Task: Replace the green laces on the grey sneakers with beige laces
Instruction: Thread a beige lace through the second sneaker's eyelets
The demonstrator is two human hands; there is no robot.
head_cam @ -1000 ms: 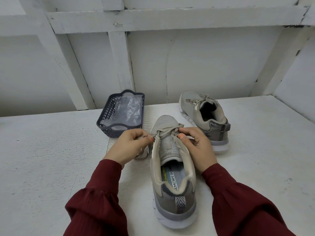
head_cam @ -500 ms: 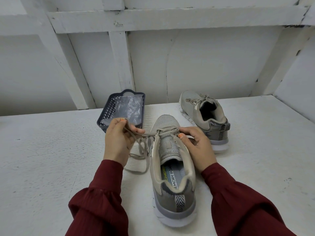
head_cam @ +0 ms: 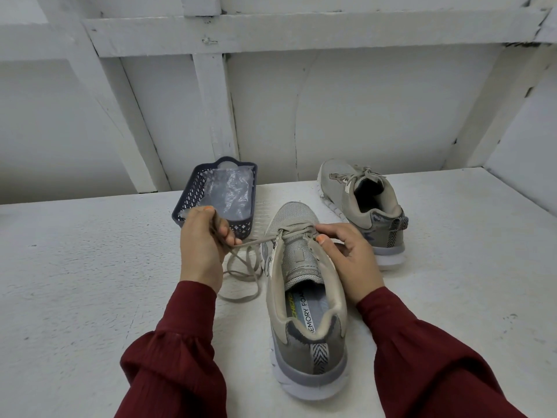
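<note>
**Fig. Lacing stage, head view.**

- Standing the near sneaker (head_cam: 301, 260) heel toward the viewer at mid table (head_cam: 90, 267), toe pointing away.
- Gripping the lace (head_cam: 256, 241) w/ the left hand (head_cam: 202, 245), fingers curled round the strand. Holding it taut out to the left from the eyelets nearest the toe. Leaving the rest looping loose on the table along the shoe's left flank.
- Clasping the shoe's right eyelet edge w/ the right hand (head_cam: 349, 257), thumb tip pressing approx. where the lace crosses, fingers wrapping the side. Bracing the shoe against the pull, by the look of it.
- Reading the lace as beige; spotting no green lace anywhere in view.
- Judging the step as re-lacing, early on. Finding crossings at the toe-end rows only, w/ the tongue bare and the upper eyelets apparently empty.
- Taking the far sneaker (head_cam: 364, 203), well back and to the right, as already done: beige lace through and bunched at the top.
- Parking the basket (head_cam: 193, 191) just beyond the left hand, a clear plastic bag (head_cam: 229, 191) lying inside.
- Needing next, prob.:
  - snugging this row;
  - letting go and re-pinching near the free tip;
  - feeding the tip through the next empty eyelet up and crossing over the tongue;
  - bracing w/ the right hand throughout and checking both ends for equal length.
</note>
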